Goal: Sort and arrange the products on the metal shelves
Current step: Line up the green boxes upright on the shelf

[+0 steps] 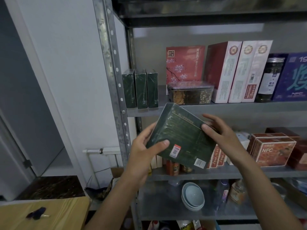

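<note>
The metal shelves (pixel 216 108) fill the right side of your view, their grey perforated upright (pixel 116 80) standing against a pale wall. Down at your lower left lies a corner of a wooden surface (pixel 66 211) with a small dark object (pixel 36 213) on it. On the shelf level with your hands' upper reach, three tall white-and-red boxes (pixel 232 72) stand upright side by side, with a blue box (pixel 295 77) at the far right and a red blossom-printed box (pixel 184 63) standing at the back to their left. You hold the green box (pixel 179 136) in front of the shelves, below that shelf's edge and tilted, its printed back with a barcode and a red sticker turned toward you. Your left hand (pixel 142 151) grips its lower left corner, thumb laid across the face and fingers curled behind the edge. Your right hand (pixel 219 131) pinches the upper right edge, thumb on the face and the other fingers reaching past the rim, somewhat blurred. Three matching green boxes (pixel 140 89) stand upright in a tight row at the left end of the upper shelf, just beside the upright. Orange boxes marked NFC (pixel 274 150) sit on the shelf below, to the right of your hands. A clear lidded container (pixel 191 93) with divided compartments sits in front of the blossom box, and a dark jar (pixel 270 78) stands between the white-and-red boxes and the blue one. Stacked pale bowls (pixel 192 196) lean on a lower shelf.
</note>
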Demonstrator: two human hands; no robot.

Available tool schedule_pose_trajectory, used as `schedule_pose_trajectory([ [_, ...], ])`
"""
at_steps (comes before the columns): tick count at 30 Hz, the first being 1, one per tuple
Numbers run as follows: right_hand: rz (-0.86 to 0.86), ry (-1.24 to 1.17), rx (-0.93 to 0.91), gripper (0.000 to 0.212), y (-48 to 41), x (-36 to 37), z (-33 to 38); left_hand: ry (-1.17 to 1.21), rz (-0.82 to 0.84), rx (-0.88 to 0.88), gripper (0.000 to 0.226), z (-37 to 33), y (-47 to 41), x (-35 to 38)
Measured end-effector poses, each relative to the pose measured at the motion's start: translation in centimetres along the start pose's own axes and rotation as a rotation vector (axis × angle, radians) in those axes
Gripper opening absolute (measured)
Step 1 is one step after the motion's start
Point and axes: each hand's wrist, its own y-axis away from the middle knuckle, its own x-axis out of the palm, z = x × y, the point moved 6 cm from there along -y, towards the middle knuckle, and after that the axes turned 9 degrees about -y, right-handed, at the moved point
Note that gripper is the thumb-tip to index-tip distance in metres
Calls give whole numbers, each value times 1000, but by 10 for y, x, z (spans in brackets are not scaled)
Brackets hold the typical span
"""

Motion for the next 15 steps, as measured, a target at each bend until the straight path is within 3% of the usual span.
schedule_pose_trajectory([
  [4,100,-282,144,24,6,-14,-6,176,23,-44,51,-5,-9,-9],
  [6,129,-547,171,36,5,-12,-9,232,53,-63,53,-6,-11,-5],
  [9,-9,-680,124,28,5,-14,-10,209,55,-81,55,-2,-12,-1],
  [10,-70,-683,112,27,6,-16,-9,102,25,-70,55,-2,-12,0],
  [12,-160,-658,90,26,11,-19,-5,-372,-135,75,59,-7,-12,-5],
  [14,-217,-593,55,23,15,-20,2,-918,-341,411,57,-22,-6,-5],
  [15,-245,-568,45,23,18,-19,7,-1064,-324,589,57,-24,-2,3],
])
